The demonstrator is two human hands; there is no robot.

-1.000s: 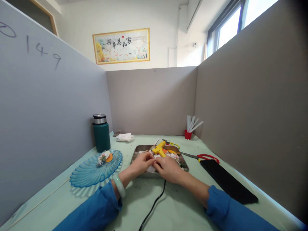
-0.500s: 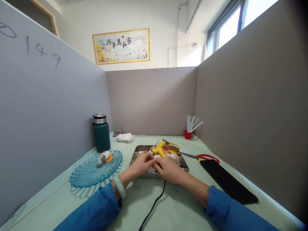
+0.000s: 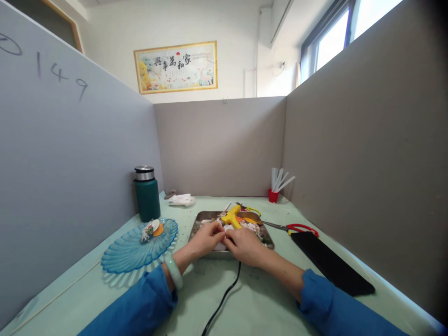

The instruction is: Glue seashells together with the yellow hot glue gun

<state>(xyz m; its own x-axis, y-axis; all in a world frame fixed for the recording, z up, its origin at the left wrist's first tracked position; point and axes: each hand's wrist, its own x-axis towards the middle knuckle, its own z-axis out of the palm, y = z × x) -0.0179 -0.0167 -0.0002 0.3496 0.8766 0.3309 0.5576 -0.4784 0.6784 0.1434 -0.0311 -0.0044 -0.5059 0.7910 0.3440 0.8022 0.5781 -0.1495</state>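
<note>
Two hands over one tray

Two hands met above the near half of one metal tray (image 3: pixel 217 255), which stood mid-table. The left hand (image 3: pixel 206 237) reached in from the left and the right hand (image 3: pixel 247 245) from the right, their bent fingertips drawn together at one spot. Whether they gripped a small piece could not be told, since the fingers hid the place. One bangle (image 3: pixel 173 270) circled the left wrist; two blue sleeves (image 3: pixel 131 305) covered the forearms.

In the tray, just beyond the fingers, lay one yellow gun (image 3: pixel 231 217) among many small parts (image 3: pixel 252 227), too crowded to count. One black cord (image 3: pixel 224 298) ran from the tray's near side toward the near edge of the table (image 3: pixel 273 298).

To the left lay one blue dish (image 3: pixel 129 256) bearing one cluster (image 3: pixel 155 226) of white, orange and mottled pieces; one green bottle (image 3: pixel 147 200) stood just beyond it, and one white packet (image 3: pixel 182 200) lay at far left.

One pair of pliers (image 3: pixel 254 211) lay beyond the tray. To its right were one pair of red-handled scissors (image 3: pixel 304 228) and one black pad (image 3: pixel 331 261); at far right, one red cup (image 3: pixel 273 196) held several white sticks (image 3: pixel 276 179).
</note>
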